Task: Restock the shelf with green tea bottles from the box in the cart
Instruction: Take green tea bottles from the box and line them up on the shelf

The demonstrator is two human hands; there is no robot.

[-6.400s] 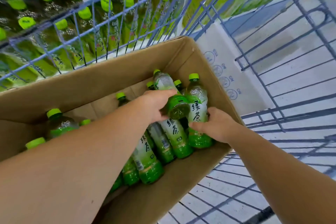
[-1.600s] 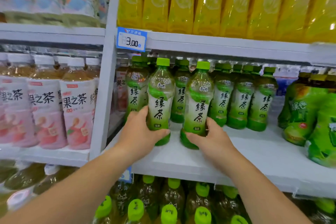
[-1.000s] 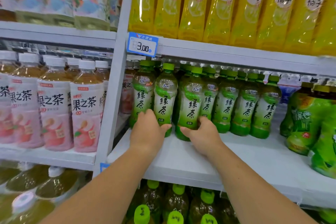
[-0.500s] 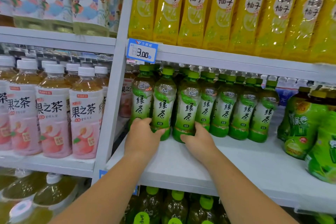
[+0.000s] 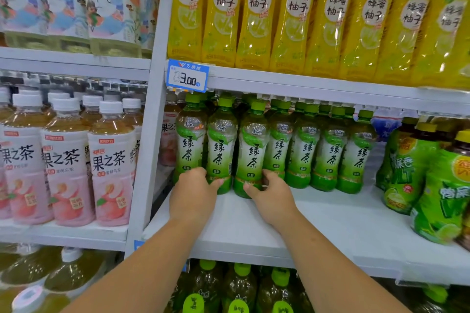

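Note:
Several green tea bottles with green caps stand in a row at the back of the white middle shelf [image 5: 318,221]. My left hand [image 5: 193,194] grips the base of one green tea bottle [image 5: 220,145], which stands upright on the shelf. My right hand [image 5: 270,193] grips the base of the green tea bottle [image 5: 253,150] beside it, also upright on the shelf. Both bottles stand just in front of the row. The box and the cart are out of view.
Yellow honey-pomelo bottles [image 5: 292,12] fill the shelf above, behind a blue 3.00 price tag [image 5: 187,75]. Pink fruit tea bottles [image 5: 68,160] stand in the left bay past the white upright post [image 5: 150,134]. Larger green bottles [image 5: 437,180] stand at right. More green-capped bottles [image 5: 239,290] sit below.
My hands carried two bottles from the box in the cart up to the shelf, then pushed them back until they stand by the row. In the last half second the hands barely moved.

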